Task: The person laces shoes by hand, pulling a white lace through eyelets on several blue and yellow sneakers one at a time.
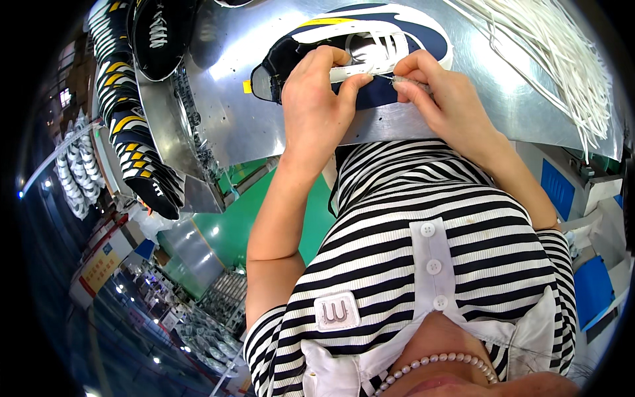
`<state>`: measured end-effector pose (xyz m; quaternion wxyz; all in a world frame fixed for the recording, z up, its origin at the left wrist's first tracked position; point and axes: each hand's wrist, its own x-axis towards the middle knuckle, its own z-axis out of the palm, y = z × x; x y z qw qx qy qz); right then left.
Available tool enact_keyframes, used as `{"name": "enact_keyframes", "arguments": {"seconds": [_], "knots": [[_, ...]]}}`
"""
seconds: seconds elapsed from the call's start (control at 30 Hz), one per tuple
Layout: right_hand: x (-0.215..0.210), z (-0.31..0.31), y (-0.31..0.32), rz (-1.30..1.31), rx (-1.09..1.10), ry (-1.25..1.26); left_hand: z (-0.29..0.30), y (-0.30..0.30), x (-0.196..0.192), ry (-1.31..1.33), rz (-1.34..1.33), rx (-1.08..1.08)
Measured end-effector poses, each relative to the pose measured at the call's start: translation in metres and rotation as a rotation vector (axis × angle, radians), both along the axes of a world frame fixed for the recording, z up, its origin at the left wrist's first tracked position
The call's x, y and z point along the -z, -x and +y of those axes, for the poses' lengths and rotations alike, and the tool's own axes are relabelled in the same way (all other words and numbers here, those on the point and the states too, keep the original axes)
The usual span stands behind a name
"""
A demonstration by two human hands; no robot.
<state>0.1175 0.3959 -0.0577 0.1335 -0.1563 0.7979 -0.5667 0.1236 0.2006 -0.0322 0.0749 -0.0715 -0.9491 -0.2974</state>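
Hands: two, left hand [317, 99] and right hand [436, 92]
Shoe on the bench [264, 126]: one, navy and white shoe [370, 40]
Shoes far left: one long row of shoes [132, 132], too many overlapping to count
Laces far right: one bundle of white laces [549, 53], uncounted

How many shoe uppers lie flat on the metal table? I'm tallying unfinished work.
2: the navy and white shoe upper under both hands, and a black shoe upper at the table's far left. Others may be hidden off-frame.

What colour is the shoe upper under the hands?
Navy shoe upper with white panels and a yellow stripe; head view shows it best.
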Motion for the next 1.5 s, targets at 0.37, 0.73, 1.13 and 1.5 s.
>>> {"name": "enact_keyframes", "arguments": {"seconds": [0.37,0.73,1.13,1.5], "knots": [[0.009,-0.032,0.001,-0.384,0.149,0.26,0.006,-0.012,0.009,-0.227,-0.064,0.044],[-0.031,0.0,0.025,0.208,-0.074,0.002,-0.005,-0.02,0.024,-0.003,0.307,0.257],[-0.014,-0.013,0.044,0.039,-0.203,0.038,-0.008,-0.017,0.022,-0.043,0.308,0.369],[-0.007,-0.02,0.059,-0.17,-0.147,0.326,-0.007,-0.015,-0.004,-0.556,-0.235,-0.007]]}}
